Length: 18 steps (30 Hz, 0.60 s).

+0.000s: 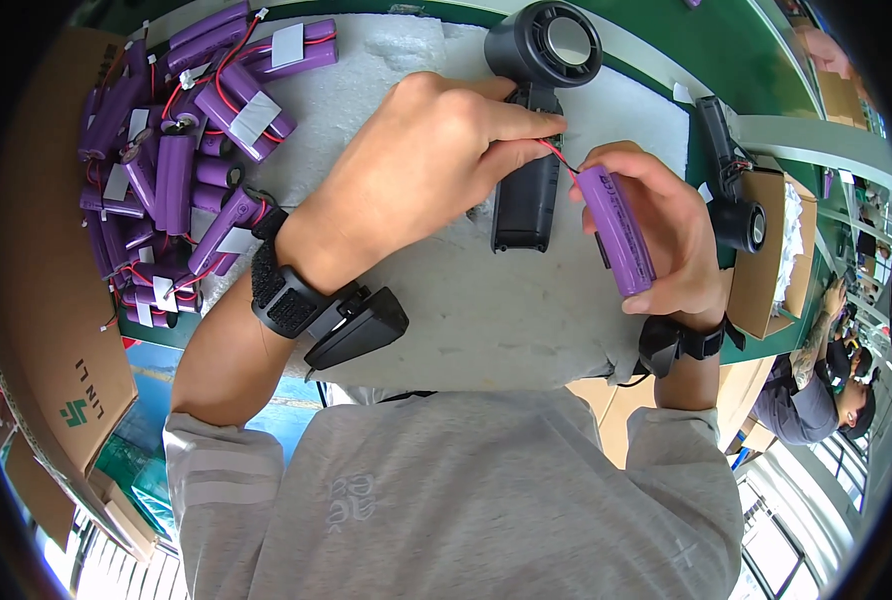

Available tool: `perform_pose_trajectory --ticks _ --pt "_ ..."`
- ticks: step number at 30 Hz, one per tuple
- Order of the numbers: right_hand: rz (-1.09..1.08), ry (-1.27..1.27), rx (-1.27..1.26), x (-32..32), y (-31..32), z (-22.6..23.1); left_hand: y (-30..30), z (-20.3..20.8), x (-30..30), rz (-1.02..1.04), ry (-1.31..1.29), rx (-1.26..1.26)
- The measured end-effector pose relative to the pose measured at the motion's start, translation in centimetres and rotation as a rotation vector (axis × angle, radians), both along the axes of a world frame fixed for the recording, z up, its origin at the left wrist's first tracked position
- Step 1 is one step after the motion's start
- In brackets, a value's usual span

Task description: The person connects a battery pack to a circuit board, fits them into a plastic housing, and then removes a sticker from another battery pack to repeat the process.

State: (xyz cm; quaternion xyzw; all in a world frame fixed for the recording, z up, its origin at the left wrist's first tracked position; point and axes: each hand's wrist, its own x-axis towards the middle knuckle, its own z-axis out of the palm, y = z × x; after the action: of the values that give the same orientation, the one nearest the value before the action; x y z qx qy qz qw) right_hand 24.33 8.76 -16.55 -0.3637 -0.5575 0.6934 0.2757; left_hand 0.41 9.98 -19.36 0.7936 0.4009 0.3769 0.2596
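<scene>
A black handheld fan lies on the foam-covered work surface, its round head (544, 45) at the far side and its handle (524, 205) toward me. Over the handle, my left hand (441, 150) pinches the end of thin red and black wires, closed at the fingertips; the small connector there is mostly hidden. Those wires run to a purple battery pack (616, 230). My right hand (681, 235) grips that pack between thumb and fingers, just right of the handle and tilted.
Several purple battery packs (174, 185) with wires and white pads are piled at the left beside a cardboard box (56, 250). Another black fan (736, 205) lies at the right, near an open carton (766, 270). A co-worker (816, 400) sits farther right.
</scene>
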Motion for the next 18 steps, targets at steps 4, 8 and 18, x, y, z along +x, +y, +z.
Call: perform_pose_trajectory --ticks 4,8,18 --pt "0.078 -0.087 0.104 0.1 0.1 -0.2 0.4 -0.2 -0.1 -0.035 -0.024 -0.016" --pt "0.104 -0.207 0.224 -0.8 -0.6 -0.4 0.6 -0.2 -0.6 -0.068 -0.034 -0.026" --pt "0.114 -0.410 0.587 -3.3 -1.5 -1.3 0.5 0.2 -1.8 -0.106 0.044 -0.044"
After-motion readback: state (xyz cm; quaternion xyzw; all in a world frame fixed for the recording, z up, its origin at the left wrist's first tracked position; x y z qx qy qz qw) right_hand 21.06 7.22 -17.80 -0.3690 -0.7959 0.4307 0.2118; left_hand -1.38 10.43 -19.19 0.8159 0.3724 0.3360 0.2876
